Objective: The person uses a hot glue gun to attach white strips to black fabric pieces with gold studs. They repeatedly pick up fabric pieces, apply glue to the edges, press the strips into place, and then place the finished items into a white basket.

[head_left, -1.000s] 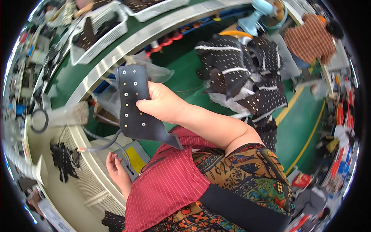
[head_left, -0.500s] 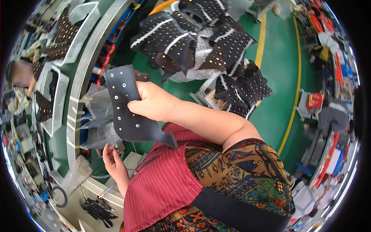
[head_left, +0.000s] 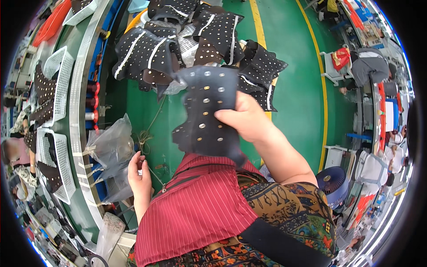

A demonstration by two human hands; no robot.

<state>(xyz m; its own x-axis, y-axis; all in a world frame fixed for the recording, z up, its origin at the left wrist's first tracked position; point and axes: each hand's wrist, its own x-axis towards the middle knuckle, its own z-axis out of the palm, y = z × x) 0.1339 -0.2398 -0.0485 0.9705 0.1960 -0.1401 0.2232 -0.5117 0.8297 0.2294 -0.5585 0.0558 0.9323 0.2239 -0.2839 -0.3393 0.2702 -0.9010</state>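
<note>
- Right hand point(head_left: 250, 116): closed on a black piece point(head_left: 211, 104) by its right edge — thumb on the upper face, fingers hidden beneath.
- Black piece: held up ahead of the person, over the far edge of a red striped apron point(head_left: 195, 209); rows of round metal studs on the face; outline slightly blurred.
- Left hand point(head_left: 140, 175): bare and unladen, fingers loosely bent, at the left of the apron, near a clear plastic bag point(head_left: 111, 140).
- Pile of black studded pieces point(head_left: 144, 51): far side, beyond the held piece; several carry white strips.
- Metal table edge point(head_left: 79, 120): runs along the left, with two white baskets point(head_left: 66, 180) of dark pieces beyond it.
- Green floor point(head_left: 291, 129): yellow lines point(head_left: 326, 120) run from near to far on the right.
- Right side: a blue fan point(head_left: 332, 183) nearby; farther off, a red bag point(head_left: 340, 58) on a white seat point(head_left: 330, 67) — a person in grey point(head_left: 370, 66) just beside it.
</note>
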